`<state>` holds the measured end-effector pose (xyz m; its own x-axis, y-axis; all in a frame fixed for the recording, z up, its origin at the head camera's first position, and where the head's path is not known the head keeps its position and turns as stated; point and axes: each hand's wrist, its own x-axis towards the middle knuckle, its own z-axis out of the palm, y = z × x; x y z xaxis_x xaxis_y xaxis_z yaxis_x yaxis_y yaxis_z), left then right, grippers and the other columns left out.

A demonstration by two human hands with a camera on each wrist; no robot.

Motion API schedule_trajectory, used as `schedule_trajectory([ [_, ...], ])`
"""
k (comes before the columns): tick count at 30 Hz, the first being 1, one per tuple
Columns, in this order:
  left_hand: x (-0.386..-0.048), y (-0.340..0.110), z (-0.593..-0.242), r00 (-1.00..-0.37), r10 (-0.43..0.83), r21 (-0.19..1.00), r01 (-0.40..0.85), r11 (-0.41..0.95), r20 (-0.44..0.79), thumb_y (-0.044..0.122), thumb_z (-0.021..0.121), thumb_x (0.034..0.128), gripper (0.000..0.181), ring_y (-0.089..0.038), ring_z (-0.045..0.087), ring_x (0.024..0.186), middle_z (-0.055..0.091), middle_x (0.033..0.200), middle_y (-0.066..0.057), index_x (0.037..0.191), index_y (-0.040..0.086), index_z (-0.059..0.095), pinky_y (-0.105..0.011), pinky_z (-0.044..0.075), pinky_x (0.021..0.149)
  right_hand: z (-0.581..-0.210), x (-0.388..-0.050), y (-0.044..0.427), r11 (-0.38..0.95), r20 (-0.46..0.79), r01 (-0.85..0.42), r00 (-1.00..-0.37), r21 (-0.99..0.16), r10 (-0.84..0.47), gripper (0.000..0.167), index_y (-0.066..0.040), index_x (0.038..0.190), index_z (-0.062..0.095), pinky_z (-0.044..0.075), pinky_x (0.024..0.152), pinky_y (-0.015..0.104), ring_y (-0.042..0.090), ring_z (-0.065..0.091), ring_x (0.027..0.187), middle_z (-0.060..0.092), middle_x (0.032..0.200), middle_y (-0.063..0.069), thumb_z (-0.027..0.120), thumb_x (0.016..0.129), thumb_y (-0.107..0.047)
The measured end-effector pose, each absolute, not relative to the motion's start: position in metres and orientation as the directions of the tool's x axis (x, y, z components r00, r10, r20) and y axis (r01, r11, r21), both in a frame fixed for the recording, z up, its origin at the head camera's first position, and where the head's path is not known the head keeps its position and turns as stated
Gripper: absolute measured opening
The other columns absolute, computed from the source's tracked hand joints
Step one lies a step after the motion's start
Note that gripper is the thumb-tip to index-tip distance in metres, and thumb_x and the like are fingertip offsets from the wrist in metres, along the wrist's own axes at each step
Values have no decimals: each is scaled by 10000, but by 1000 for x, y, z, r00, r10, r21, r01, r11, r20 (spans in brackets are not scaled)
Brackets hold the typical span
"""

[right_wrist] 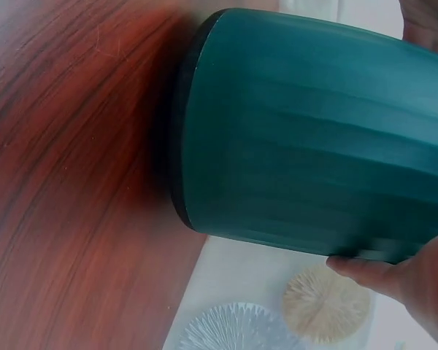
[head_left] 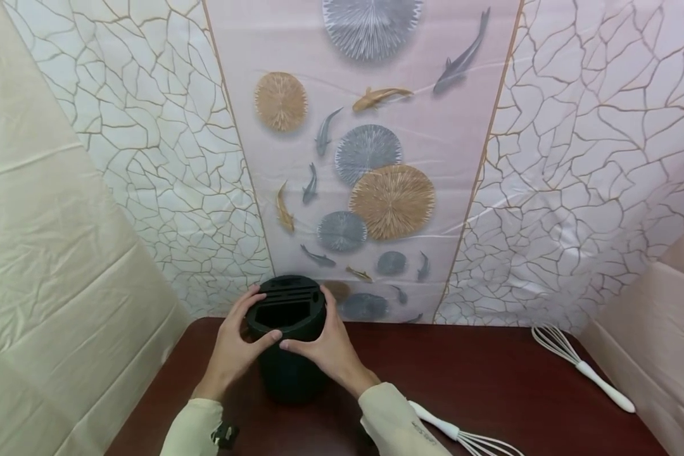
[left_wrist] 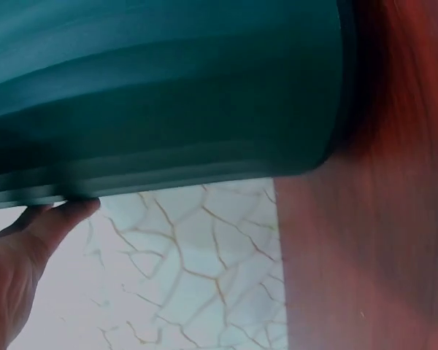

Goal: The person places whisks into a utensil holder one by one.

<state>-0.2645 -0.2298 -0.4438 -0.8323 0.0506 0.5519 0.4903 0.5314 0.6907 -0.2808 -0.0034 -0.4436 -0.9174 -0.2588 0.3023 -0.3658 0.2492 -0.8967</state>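
Note:
A dark green utensil holder stands upright on the table, with a large opening and several narrow slots in its round top. Around the left side of its upper rim my left hand is curved, thumb at the front. My right hand grips the opposite side in the same way, the two thumb tips close together. Both wrist views show the holder's smooth ribbed wall and its dark base edge against the wood. What lies inside the large opening is too dark to make out.
A white-handled whisk lies near the front edge by my right sleeve, partly out of frame. Another whisk lies at the table's right side. Patterned cloth hangs behind the dark red table, with beige cloth at the left.

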Motion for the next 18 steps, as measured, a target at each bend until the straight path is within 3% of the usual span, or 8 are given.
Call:
schedule_trajectory([
  [7,-260,-213,-437,-831,42,697,491,523,555,301,874,897,725,-285,472,1460,358,1688,4,1538,234,542,-539,536,1005,-438,-274,13,230,306,-360,-921,-904,-241,1261,-296,1699,100,335,1174,657,337,350,1535,307,1697,75,924,776,-539],
  [14,-261,-198,-434,-819,65,689,519,506,569,312,883,888,730,-260,532,1412,366,1685,-3,1533,243,549,-417,567,981,-434,-271,28,220,322,-365,-923,-905,-208,1275,-274,1701,118,341,1187,614,301,376,1521,333,1688,55,952,760,-486],
  [18,-259,-190,-433,-813,73,681,529,507,577,326,888,881,736,-278,527,1415,371,1683,-34,1530,245,550,-466,571,962,-434,-268,35,232,318,-362,-925,-903,-206,1275,-264,1704,112,343,1180,628,305,372,1524,328,1690,54,945,767,-493],
])
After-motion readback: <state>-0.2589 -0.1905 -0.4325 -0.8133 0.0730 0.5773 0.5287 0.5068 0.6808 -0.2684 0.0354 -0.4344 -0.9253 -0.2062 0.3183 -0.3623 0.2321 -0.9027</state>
